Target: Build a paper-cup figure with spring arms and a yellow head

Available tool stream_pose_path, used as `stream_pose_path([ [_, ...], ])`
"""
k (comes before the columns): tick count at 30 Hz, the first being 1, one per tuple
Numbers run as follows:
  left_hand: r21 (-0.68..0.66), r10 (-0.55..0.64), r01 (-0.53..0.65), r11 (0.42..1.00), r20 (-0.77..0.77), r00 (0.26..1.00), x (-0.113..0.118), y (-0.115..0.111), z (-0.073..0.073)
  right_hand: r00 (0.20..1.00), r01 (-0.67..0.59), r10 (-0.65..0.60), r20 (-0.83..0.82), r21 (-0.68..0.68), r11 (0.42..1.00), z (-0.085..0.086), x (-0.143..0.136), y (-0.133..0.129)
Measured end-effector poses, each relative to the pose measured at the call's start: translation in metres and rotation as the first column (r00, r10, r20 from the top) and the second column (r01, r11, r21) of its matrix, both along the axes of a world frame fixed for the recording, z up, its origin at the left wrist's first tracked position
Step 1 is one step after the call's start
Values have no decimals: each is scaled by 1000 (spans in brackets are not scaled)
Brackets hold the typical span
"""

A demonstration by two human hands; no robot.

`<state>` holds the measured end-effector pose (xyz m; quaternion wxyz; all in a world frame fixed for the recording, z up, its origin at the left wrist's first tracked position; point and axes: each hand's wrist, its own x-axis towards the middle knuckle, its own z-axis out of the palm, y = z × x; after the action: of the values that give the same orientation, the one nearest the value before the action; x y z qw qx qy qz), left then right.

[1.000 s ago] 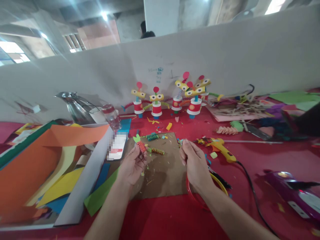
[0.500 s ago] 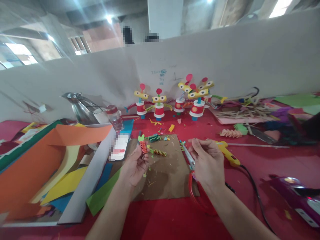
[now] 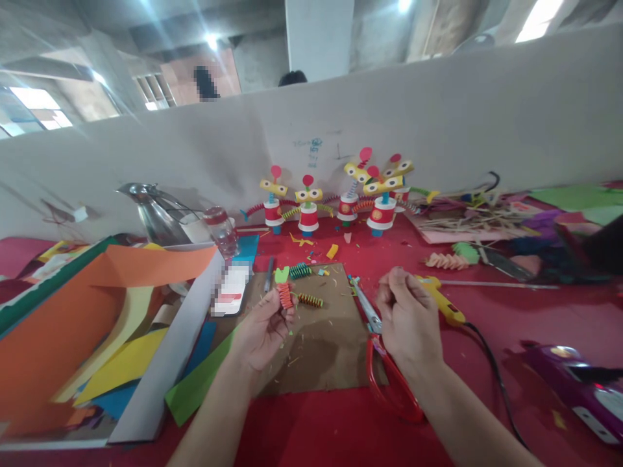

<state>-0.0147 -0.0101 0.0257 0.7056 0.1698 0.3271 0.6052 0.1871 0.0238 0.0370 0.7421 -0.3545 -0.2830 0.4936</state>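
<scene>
Between the fingers of my left hand [image 3: 267, 324] is an orange pleated paper strip [image 3: 285, 295] with a green paper end [image 3: 281, 275]. Below it lies a brown board [image 3: 321, 350], which carries a teal folded spring [image 3: 300, 271] and an orange-green one [image 3: 310, 300]. My right hand [image 3: 411, 318] is closed, thumb against curled fingers; whether anything small is pinched there I cannot make out. Red-handled scissors [image 3: 374, 324] lie just left of it, and a yellow glue gun [image 3: 445, 301] lies to its right.
Several paper-cup figures [image 3: 308, 217] stand at the back by the grey partition [image 3: 195, 143]. A box of coloured paper [image 3: 165, 363] fills the left, with a phone [image 3: 231, 288] and glass jar [image 3: 224, 237] beside it. A purple device [image 3: 574, 383] sits at right.
The orange strip in my left hand has shifted slightly right, and its green end shows more fully. A grey pen behind that hand is now uncovered. My right hand has moved slightly right.
</scene>
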Motion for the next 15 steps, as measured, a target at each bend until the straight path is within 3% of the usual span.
stream_pose_path([
  [4,-30,17,-17,999,-32,999,4,1,0,1000,29,-30,2,55,998,2,1,0],
  [7,-52,190,-192,980,-36,981,0,6,-1,996,74,-69,-47,96,993,2,5,2],
  [11,44,546,-545,837,-19,837,-23,15,-1,985,169,-161,-69,141,975,3,16,8],
  [13,129,659,-653,746,-2,752,-38,17,-1,980,200,-195,-49,167,965,4,21,9],
  [15,189,702,-688,701,-12,712,-47,18,-1,972,200,-219,85,188,962,4,23,10],
])
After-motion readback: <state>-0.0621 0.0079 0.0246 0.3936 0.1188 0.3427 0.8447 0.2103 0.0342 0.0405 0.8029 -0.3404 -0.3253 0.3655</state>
